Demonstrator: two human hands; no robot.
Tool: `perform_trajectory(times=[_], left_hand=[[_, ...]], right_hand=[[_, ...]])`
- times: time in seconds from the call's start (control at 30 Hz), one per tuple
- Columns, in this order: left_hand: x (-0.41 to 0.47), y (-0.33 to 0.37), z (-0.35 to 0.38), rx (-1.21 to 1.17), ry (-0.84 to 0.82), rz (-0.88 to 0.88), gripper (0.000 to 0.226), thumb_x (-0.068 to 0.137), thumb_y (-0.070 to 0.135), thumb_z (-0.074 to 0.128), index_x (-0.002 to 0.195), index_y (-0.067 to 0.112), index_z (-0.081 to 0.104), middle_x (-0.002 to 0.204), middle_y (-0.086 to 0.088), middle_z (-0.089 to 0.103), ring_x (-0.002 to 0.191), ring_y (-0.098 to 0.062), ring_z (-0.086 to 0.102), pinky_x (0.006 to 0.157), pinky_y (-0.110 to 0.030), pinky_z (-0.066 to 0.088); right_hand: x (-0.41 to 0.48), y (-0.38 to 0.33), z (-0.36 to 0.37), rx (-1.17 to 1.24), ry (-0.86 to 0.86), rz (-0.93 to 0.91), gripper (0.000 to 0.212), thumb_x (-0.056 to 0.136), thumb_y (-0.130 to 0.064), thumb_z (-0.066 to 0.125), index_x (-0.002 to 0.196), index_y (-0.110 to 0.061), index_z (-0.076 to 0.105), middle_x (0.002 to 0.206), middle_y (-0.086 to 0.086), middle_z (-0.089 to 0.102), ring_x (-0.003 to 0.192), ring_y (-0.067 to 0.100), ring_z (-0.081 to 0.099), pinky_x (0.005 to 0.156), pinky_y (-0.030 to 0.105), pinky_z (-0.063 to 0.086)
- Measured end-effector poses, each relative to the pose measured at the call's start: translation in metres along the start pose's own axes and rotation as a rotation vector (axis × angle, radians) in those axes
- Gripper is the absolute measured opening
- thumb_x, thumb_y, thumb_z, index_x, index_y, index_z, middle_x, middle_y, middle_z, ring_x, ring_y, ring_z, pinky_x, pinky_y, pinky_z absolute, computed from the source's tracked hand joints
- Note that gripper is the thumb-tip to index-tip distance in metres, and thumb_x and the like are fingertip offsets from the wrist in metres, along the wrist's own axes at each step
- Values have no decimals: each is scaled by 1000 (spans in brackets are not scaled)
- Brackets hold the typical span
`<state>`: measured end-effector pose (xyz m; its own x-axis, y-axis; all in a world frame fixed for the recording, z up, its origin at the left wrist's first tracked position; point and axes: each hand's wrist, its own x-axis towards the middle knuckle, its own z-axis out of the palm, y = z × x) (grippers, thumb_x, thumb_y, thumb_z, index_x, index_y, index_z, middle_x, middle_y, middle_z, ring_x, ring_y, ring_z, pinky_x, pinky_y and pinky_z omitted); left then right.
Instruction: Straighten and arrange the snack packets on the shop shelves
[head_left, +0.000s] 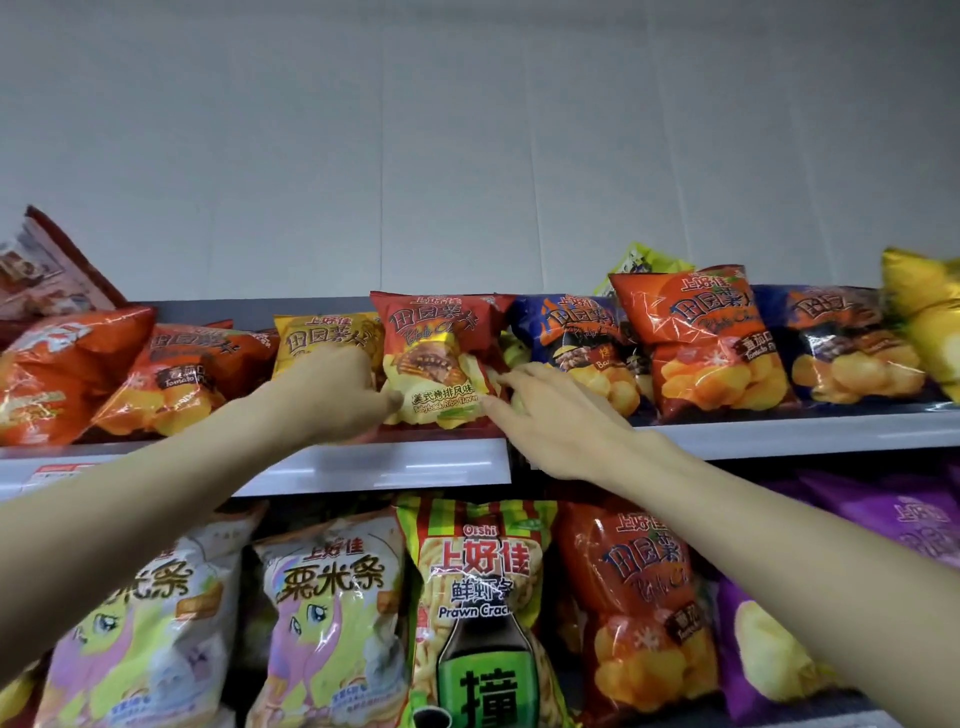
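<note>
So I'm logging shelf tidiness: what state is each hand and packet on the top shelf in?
Left hand: gripping the left edge of the babyback ribs packet.
Right hand: fingers on that packet's right edge.
Babyback ribs packet: upright, held between both hands.
Yellow packet: partly hidden behind the left hand.
Blue packet: leaning back.
Tomato packet: upright, overlapping the neighbours.

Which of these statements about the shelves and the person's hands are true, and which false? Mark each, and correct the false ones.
1. Both hands touch the red ribs-flavour packet. True.
2. That packet sits on the lower shelf. False: it sits on the upper shelf.
3. The left hand is at its left edge, the right hand at its right. True.
4. The prawn cracker packet stands on the upper shelf. False: it stands below.
</note>
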<state>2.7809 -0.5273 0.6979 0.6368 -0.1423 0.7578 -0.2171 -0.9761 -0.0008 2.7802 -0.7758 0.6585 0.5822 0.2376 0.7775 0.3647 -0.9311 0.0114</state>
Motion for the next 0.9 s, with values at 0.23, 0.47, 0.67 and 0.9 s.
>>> perform_trajectory(times=[0.23, 0.47, 0.67, 0.9], left_hand=[[-14, 71, -29, 2, 47, 100, 57, 92, 59, 55, 126, 16, 70, 118, -9, 74, 103, -29, 66, 87, -39, 56], [15, 158, -4, -62, -13, 82, 41, 96, 53, 63, 89, 13, 68, 83, -8, 69, 80, -28, 64, 63, -35, 46], [62, 190, 27, -256, -93, -25, 73, 83, 79, 59, 106, 11, 72, 97, -13, 76, 83, -31, 73, 90, -48, 62], [85, 206, 54, -476, -114, -210, 83, 84, 79, 65, 127, 8, 64, 124, -13, 68, 107, -32, 66, 88, -38, 51]], right_hand=[[-16, 49, -39, -196, 55, -67, 53, 107, -51, 39, 142, -16, 56, 149, 5, 51, 138, 29, 45, 111, 46, 43], [-30, 123, -83, -308, 219, 17, 55, 102, -53, 41, 139, -16, 57, 144, 4, 57, 134, 26, 46, 107, 43, 44], [-28, 189, -94, -102, 273, 247, 90, 95, -58, 60, 161, -11, 23, 162, 14, 32, 145, 37, 36, 117, 50, 36], [-15, 238, -84, 647, 92, 503, 86, 57, -71, 89, 127, -27, 63, 121, -8, 73, 111, 16, 69, 104, 38, 53]])
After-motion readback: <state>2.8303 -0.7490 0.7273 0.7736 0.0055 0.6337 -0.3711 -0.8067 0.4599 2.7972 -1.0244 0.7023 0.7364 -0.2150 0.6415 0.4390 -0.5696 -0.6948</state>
